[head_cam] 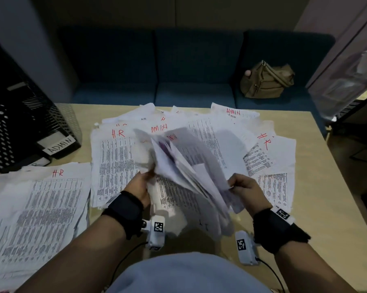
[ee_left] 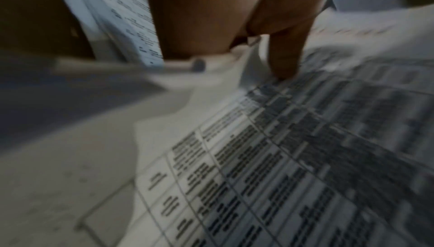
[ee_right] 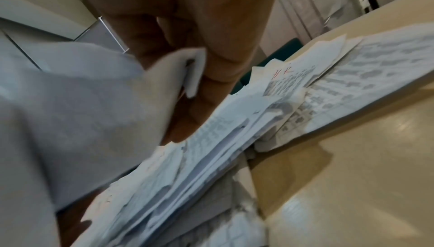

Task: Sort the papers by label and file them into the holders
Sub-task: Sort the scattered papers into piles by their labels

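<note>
paper in a thick, untidy bundle (head_cam: 184,166) is held up over the middle of the table (head_cam: 318,187) between both hands, its sheets fanned and blurred. the left hand (head_cam: 143,185) is curled round the bundle's left edge, and in the left wrist view one finger is seen stretched down towards a printed sheet below; the right hand (head_cam: 245,187) is pinched on the lower right corner of the sheets. under and around the bundle, loose papers (head_cam: 252,149) marked "hr" or "admin" in red are spread across the table, and a separate pile headed "hr" (head_cam: 41,208) lies at the left, just in front of the black mesh holders (head_cam: 20,123), one of which is tagged "admin". the step in hand is judged to be gathering or leafing through the sheets by label. it would be done well if the red heading of each sheet were read before it is released — several headings are hidden or upside down — and if the bundle were squared against the table so that no sheet slips out. a firm grip low on the stack is advised, since the edges are ragged and uneven.
</note>
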The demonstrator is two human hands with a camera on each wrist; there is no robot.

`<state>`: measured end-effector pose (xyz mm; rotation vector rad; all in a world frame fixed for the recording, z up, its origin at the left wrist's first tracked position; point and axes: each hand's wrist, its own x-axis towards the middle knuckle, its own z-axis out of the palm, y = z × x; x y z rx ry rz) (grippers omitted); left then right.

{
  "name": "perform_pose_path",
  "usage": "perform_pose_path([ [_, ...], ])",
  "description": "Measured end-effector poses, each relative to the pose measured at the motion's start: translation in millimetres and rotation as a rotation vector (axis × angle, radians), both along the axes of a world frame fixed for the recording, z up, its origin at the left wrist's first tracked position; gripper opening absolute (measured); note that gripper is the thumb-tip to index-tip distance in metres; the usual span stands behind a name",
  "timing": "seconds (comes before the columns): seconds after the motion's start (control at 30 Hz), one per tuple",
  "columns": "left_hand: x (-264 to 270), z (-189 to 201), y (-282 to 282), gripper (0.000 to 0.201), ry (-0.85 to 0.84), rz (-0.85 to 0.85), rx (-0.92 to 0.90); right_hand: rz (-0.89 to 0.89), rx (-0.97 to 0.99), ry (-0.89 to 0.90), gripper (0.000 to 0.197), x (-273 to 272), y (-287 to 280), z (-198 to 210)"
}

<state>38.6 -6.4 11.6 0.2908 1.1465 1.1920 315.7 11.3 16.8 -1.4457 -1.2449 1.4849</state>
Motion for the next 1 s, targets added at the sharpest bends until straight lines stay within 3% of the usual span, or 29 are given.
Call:
perform_pose_path([
  [0.07, -2.6, -0.6, -0.2, 0.04, 0.188, 0.026, 0.015, 0.034, -0.054, 0.006, 0.006, -11.8, 1.6, 3.6],
  [0.13, -6.3, 0.8, -3.4, 0.029, 0.324, 0.039, -0.034, 0.017, -0.151, 0.086, 0.02, -25.2, 2.1, 9.6],
  [0.2, -10.1, 3.2, -5.6, 0.022, 0.397, 0.054, -0.107, 0.093, -0.117, 0.081, 0.027, -37.2, 1.3, 12.2],
  [0.27, -14.1, 1.7, -6.7, 0.02, 0.384, 0.043, -0.099, 0.17, -0.038, -0.022, 0.033, -49.1, -1.5, 16.5],
  [0.33, -20.9, 1.4, -8.5, 0.023, 0.362, 0.005, -0.075, 0.083, 0.008, -0.091, 0.036, -55.0, 0.0, 16.0],
  [0.43, -32.8, -0.9, -9.6, 0.052, 0.273, -0.047, -0.036, -0.086, 0.035, 0.044, 0.023, -55.7, 2.1, 20.7],
  [0.47, -35.3, 0.5, -8.6, 0.053, 0.224, -0.037, -0.036, -0.113, 0.028, 0.095, 0.023, -53.4, 1.7, 23.7],
  [0.63, -41.3, -4.5, -2.1, 0.008, -0.098, 0.055, -0.054, -0.072, 0.014, 0.171, 0.007, -37.8, -1.8, 31.7],
  [0.67, -38.2, -2.8, -2.2, 0.011, -0.105, 0.076, -0.088, -0.014, 0.011, 0.143, 0.009, -35.9, -3.5, 30.3],
  [0.73, -28.9, 2.8, -2.0, 0.024, -0.073, 0.075, -0.129, 0.107, 0.014, 0.125, 0.036, -33.5, -7.9, 24.6],
  [0.83, -17.3, 13.7, -5.4, 0.037, -0.015, 0.062, -0.153, 0.145, -0.014, 0.198, 0.063, -28.4, -16.1, 22.9],
  [0.9, -10.9, 16.9, -9.7, 0.043, 0.045, 0.003, -0.14, 0.085, -0.023, 0.167, 0.055, -23.0, -18.9, 19.6],
  [1.0, 0.7, 29.8, -19.6, 0.053, 0.17, 0.073, -0.173, -0.073, 0.042, -0.037, 0.013, -8.8, -14.8, 4.4],
])
